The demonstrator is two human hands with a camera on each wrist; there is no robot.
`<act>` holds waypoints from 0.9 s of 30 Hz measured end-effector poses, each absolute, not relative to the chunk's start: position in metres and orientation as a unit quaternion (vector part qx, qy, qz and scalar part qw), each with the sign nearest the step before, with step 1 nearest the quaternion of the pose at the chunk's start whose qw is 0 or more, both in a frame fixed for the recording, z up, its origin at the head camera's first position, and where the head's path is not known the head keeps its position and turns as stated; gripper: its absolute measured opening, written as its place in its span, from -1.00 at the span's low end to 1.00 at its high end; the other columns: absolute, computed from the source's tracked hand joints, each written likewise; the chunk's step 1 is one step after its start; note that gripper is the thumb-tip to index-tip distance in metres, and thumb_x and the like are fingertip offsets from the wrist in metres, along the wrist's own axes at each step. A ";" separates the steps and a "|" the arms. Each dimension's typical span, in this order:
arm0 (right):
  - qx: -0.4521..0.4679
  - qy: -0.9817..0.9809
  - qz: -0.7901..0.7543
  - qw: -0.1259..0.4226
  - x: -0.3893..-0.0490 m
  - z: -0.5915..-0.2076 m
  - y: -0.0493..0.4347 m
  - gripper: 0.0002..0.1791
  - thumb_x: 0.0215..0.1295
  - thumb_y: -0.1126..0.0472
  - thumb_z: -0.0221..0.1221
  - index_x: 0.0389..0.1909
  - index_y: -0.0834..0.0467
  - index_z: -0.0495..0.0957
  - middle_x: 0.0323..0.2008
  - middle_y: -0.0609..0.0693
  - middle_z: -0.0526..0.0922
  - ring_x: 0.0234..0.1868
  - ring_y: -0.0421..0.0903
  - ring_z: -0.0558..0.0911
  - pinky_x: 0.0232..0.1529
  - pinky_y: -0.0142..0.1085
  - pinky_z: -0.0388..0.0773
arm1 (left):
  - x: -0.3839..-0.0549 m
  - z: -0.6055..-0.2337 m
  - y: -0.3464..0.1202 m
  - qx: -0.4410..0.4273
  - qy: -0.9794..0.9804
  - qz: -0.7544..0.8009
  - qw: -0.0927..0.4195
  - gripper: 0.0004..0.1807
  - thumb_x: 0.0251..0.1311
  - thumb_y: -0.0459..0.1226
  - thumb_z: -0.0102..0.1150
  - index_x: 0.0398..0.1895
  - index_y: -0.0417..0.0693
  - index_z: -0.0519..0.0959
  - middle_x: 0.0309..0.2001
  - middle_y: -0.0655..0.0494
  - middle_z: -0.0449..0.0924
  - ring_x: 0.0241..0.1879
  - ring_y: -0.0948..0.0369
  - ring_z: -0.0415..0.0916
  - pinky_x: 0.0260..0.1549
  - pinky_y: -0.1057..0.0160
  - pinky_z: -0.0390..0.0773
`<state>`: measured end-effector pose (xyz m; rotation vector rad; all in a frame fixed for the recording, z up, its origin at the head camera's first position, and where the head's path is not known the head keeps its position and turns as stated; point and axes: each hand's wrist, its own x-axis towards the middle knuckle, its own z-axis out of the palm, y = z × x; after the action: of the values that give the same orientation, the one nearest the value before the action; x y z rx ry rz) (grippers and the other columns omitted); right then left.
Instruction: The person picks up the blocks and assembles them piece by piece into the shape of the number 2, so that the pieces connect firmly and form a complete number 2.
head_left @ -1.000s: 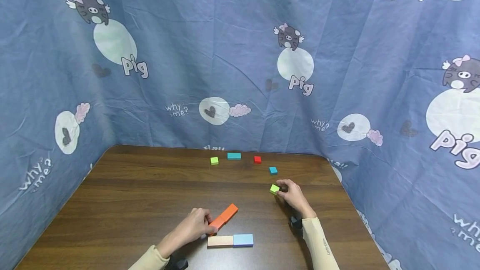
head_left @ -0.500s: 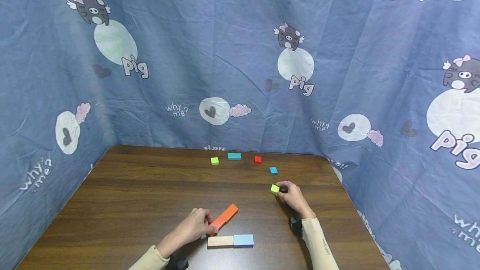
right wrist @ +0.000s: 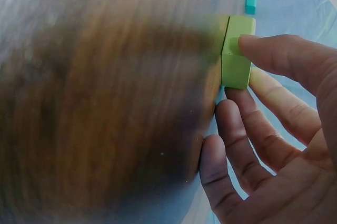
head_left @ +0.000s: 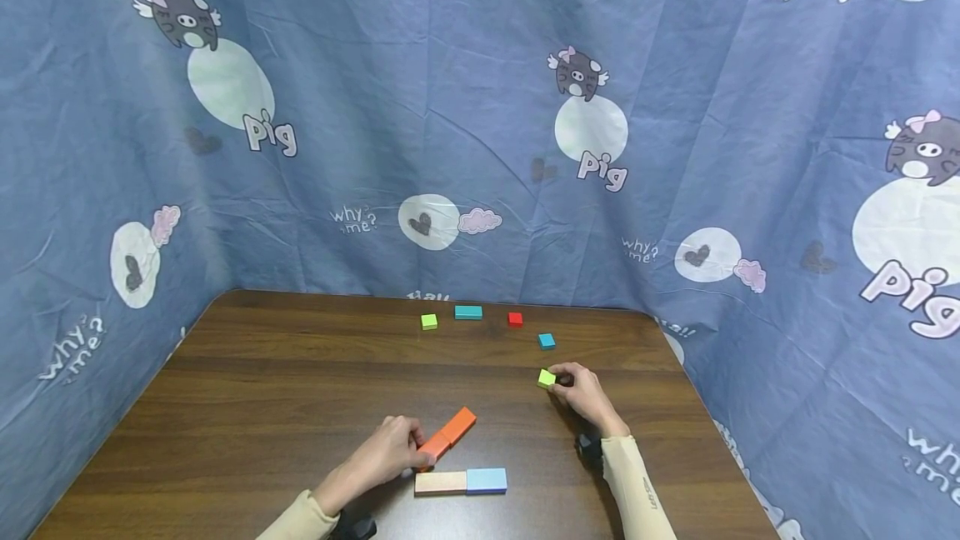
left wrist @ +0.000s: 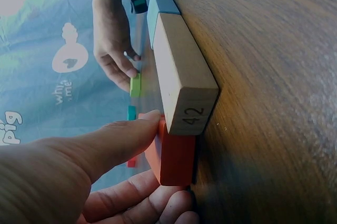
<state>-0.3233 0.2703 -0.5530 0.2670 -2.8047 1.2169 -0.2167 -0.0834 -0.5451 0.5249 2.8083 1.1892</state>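
Note:
My left hand (head_left: 382, 448) pinches the near end of an orange block (left wrist: 177, 158) between thumb and fingers. A second orange block (head_left: 460, 422) lies end to end with it, slanting away to the right. Right beside them, a plain wooden block (left wrist: 184, 71) marked 42 sits end to end with a light blue block (head_left: 486, 480). Farther off to the right, my right hand (head_left: 587, 397) holds a lime green block (right wrist: 239, 50) on the table, thumb on one side and fingertips on the other. Its remaining fingers extend loosely in the right wrist view.
Toward the back edge of the brown wooden table (head_left: 285, 373) lie another green block (head_left: 429, 322), a long teal block (head_left: 468, 312), a red block (head_left: 515, 320) and a small blue block (head_left: 547, 342). A patterned blue cloth (head_left: 480, 148) hangs behind the table.
The right hand has shifted slightly left together with the lime green block. My left hand and the orange blocks have stayed in place.

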 end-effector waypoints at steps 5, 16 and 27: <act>0.093 -0.909 0.405 0.036 -0.322 -0.552 0.268 -0.69 0.06 0.32 0.36 -0.12 0.20 0.64 -0.27 0.05 0.66 -0.23 -0.10 0.60 -0.26 -0.34 0.48 | -0.216 -0.545 -0.083 0.167 0.908 0.384 0.022 -0.74 -0.19 -0.23 0.48 -0.60 -0.08 0.53 -0.68 0.30 0.39 -0.70 0.40 0.26 -0.72 0.43 0.24; 0.110 -0.909 0.400 0.034 -0.321 -0.555 0.262 -0.71 0.08 0.29 0.36 -0.12 0.16 0.64 -0.24 0.03 0.67 -0.23 -0.13 0.59 -0.22 -0.35 0.49 | -0.216 -0.545 -0.083 0.160 0.909 0.383 0.033 -0.73 -0.17 -0.22 0.49 -0.59 -0.09 0.52 -0.66 0.28 0.39 -0.68 0.37 0.27 -0.71 0.42 0.23; 0.139 -0.905 0.401 0.024 -0.320 -0.554 0.251 -0.71 0.08 0.30 0.35 -0.12 0.17 0.63 -0.19 0.05 0.66 -0.23 -0.11 0.61 -0.30 -0.38 0.52 | -0.217 -0.544 -0.083 0.166 0.907 0.386 0.026 -0.73 -0.17 -0.23 0.49 -0.59 -0.09 0.52 -0.67 0.29 0.39 -0.69 0.40 0.27 -0.71 0.42 0.25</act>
<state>-0.3201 0.2508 -0.5536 0.4291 -2.8001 1.2423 -0.2165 -0.0833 -0.5444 0.5128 2.8037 1.1922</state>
